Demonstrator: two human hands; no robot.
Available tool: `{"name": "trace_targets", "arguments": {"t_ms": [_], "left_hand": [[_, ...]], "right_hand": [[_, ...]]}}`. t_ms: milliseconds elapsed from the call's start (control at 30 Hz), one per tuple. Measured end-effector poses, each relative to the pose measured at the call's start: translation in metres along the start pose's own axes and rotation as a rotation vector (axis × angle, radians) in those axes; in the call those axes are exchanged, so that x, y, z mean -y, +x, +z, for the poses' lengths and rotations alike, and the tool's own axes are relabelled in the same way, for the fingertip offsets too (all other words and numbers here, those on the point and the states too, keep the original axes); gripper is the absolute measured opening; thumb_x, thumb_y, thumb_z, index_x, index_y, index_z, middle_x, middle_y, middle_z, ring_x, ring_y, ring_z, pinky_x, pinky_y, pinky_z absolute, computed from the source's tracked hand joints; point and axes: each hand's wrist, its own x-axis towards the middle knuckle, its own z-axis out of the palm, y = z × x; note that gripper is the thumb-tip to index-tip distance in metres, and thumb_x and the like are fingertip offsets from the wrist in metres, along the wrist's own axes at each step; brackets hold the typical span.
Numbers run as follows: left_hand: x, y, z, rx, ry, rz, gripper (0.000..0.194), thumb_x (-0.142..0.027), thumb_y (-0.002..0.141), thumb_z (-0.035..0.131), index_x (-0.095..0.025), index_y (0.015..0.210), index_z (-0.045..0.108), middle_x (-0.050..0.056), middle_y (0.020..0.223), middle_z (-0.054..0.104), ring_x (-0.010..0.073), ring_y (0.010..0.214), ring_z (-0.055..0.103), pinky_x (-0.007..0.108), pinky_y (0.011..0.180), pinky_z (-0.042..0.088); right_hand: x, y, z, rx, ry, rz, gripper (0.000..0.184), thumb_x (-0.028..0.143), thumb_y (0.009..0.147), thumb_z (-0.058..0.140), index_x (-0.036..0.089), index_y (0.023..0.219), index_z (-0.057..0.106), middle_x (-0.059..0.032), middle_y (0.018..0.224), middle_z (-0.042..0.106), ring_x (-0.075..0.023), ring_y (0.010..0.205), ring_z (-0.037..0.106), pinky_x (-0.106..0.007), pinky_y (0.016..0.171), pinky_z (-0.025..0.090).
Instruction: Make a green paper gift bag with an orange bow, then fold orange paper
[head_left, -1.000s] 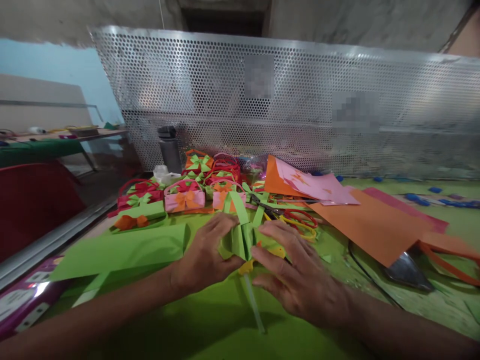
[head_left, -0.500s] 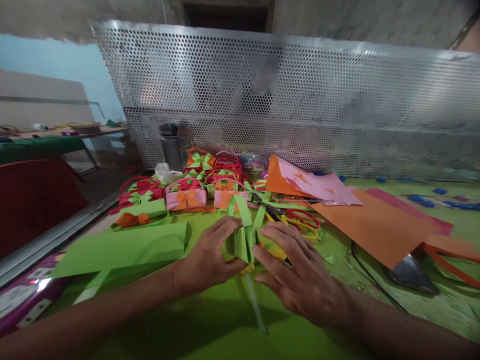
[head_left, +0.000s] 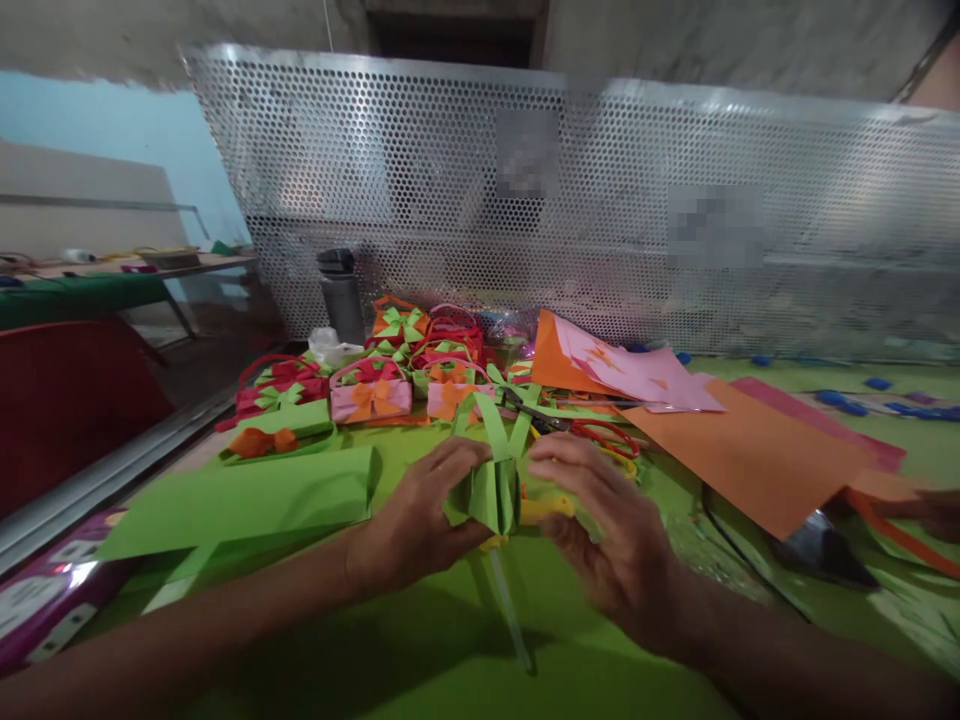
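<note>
My left hand [head_left: 409, 525] is closed on the left side of a small folded green paper piece [head_left: 487, 490] with two green strips rising from it. On the piece's right side, my right hand [head_left: 607, 540] curls its fingers around it, slightly blurred. Something yellow [head_left: 544, 510] shows under the right fingers; I cannot make out what it is. A thin pale stick [head_left: 510, 620] lies on the green table surface [head_left: 450, 660] just below the piece.
A large green paper sheet [head_left: 247, 500] lies left. Several small paper baskets [head_left: 371, 385] with bows stand behind, beside a grey bottle [head_left: 341, 295]. Scissors [head_left: 585, 430], pink [head_left: 637, 375] and orange sheets [head_left: 750, 450] lie right. A perforated metal panel [head_left: 600, 200] backs the table.
My right hand has lifted off the table and curled around the green piece. The piece is raised slightly. My left hand has kept its hold.
</note>
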Motion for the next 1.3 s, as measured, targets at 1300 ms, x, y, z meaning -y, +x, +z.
{"name": "trace_targets", "arguments": {"t_ms": [1300], "left_hand": [[0.006, 0.005, -0.004, 0.204, -0.253, 0.012, 0.049, -0.025, 0.075, 0.07, -0.019, 0.121, 0.052, 0.013, 0.108, 0.063, 0.0239, 0.098, 0.061, 0.036, 0.082, 0.05]], "right_hand": [[-0.011, 0.019, -0.011, 0.187, 0.301, 0.366, 0.006, 0.019, 0.081, 0.057, 0.019, 0.078, 0.062, -0.0014, 0.081, 0.061, -0.0153, 0.078, 0.057, -0.03, 0.073, 0.043]]}}
